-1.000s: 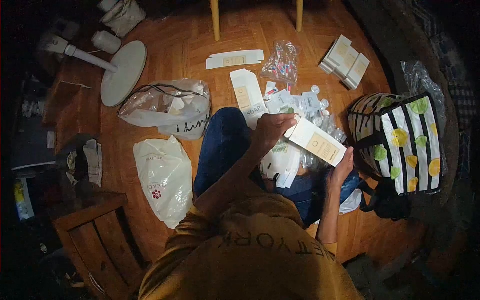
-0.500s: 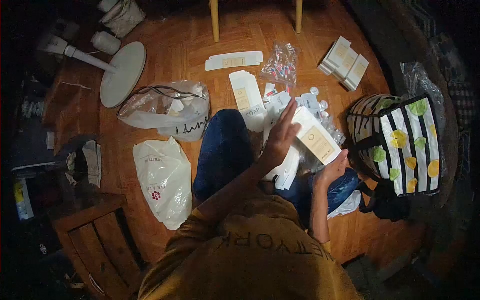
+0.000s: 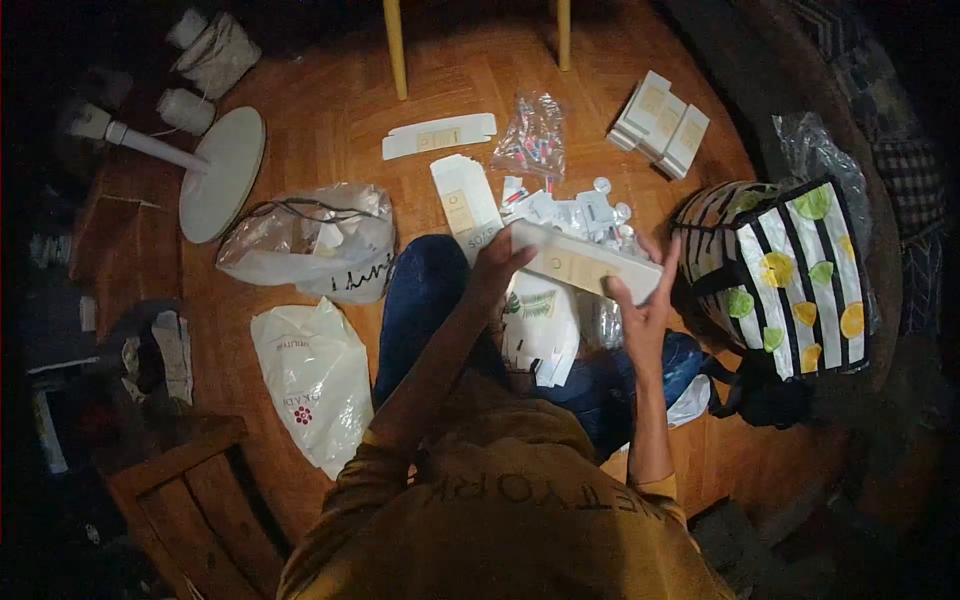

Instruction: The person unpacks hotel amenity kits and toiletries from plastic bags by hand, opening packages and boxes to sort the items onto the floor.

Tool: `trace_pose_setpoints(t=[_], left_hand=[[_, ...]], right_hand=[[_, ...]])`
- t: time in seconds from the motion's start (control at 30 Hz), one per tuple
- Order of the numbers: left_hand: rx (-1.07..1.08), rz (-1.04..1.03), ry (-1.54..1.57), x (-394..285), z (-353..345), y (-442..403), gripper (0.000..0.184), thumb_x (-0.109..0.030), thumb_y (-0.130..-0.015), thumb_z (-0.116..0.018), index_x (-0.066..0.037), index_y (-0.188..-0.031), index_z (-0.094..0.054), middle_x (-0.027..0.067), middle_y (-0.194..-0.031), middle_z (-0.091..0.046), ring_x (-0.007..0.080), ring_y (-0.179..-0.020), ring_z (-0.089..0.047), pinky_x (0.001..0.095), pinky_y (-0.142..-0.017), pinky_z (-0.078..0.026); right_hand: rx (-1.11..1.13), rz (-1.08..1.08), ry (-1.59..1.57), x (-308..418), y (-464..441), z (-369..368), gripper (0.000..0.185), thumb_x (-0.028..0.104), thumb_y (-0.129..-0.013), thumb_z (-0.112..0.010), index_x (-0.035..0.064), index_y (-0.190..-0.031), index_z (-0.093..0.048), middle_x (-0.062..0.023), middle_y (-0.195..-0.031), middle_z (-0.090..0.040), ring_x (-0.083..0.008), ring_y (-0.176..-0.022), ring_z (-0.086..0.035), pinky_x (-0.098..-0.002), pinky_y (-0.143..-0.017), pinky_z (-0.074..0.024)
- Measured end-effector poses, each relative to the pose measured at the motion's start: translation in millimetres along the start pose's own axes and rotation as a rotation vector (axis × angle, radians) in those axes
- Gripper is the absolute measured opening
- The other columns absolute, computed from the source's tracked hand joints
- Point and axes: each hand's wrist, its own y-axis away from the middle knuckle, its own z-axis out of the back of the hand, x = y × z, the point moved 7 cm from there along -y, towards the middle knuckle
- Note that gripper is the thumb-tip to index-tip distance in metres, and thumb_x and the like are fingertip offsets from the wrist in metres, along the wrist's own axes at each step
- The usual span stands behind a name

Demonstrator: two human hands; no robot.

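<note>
A long white box with a beige label is held level between both hands, above my lap. My left hand grips its left end, the fingers closed on it. At the right end, my right hand pinches the box between thumb and fingers. Beneath it lie small white packets and a white pouch with a green leaf print. A flat white carton marked SOAP rests just beyond my left hand, partly covered by it.
Around me on the floor are another flat carton, a clear bag of small tubes, stacked white boxes, a striped fruit-print bag, a clear plastic bag, a cream bag and a round white stand base.
My left hand, open and off the box half a second ago, has closed on its left end. The box has turned nearly level. The whole view has shifted slightly.
</note>
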Motion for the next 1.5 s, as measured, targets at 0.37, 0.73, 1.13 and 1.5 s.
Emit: trace_pose_setpoints(t=[0.37,0.73,1.13,1.5], left_hand=[[0.272,0.083,-0.126,51,4,21,0.019,-0.016,-0.084,-0.052,-0.001,-0.095,-0.052,0.0070,-0.091,-0.051,0.0150,-0.091,-0.050,0.0296,-0.089,-0.040],[0.546,-0.038,0.292,-10,-52,25,0.056,-0.017,-0.077,-0.060,-0.003,-0.125,-0.035,0.0119,-0.111,-0.049,0.0210,-0.105,-0.048,0.0303,-0.088,-0.039],[0.589,0.357,0.664,-19,-85,2,0.054,-0.048,-0.086,-0.037,-0.005,-0.119,-0.040,0.0134,-0.096,-0.058,0.0179,-0.069,-0.059,0.0289,-0.056,-0.050],[0.565,0.473,0.921,3,-93,7,0.061,-0.036,-0.080,-0.047,-0.004,-0.129,-0.029,0.0183,-0.119,-0.045,0.0302,-0.094,-0.054,0.0410,-0.080,-0.046]], right_hand=[[0.123,-0.110,-0.274,23,-16,-11,0.081,0.007,-0.067,-0.070,0.0068,-0.133,-0.024,-0.0141,-0.126,-0.036,-0.0223,-0.108,-0.044,-0.0349,-0.090,-0.0400],[0.037,-0.235,-0.299,-4,-46,-5,0.062,0.010,-0.064,-0.074,0.0016,-0.118,-0.044,-0.0059,-0.091,-0.053,-0.0104,-0.076,-0.053,-0.0230,-0.069,-0.0451],[-0.071,-0.154,0.359,-50,-71,2,0.035,0.032,-0.074,-0.065,0.0004,-0.089,-0.065,-0.0082,-0.066,-0.062,-0.0082,-0.060,-0.056,-0.0238,-0.057,-0.0443],[-0.246,-0.315,-0.332,-77,-57,15,0.055,0.007,-0.071,-0.068,-0.0053,-0.117,-0.041,-0.0094,-0.097,-0.058,-0.0128,-0.083,-0.055,-0.0228,-0.074,-0.0443]])
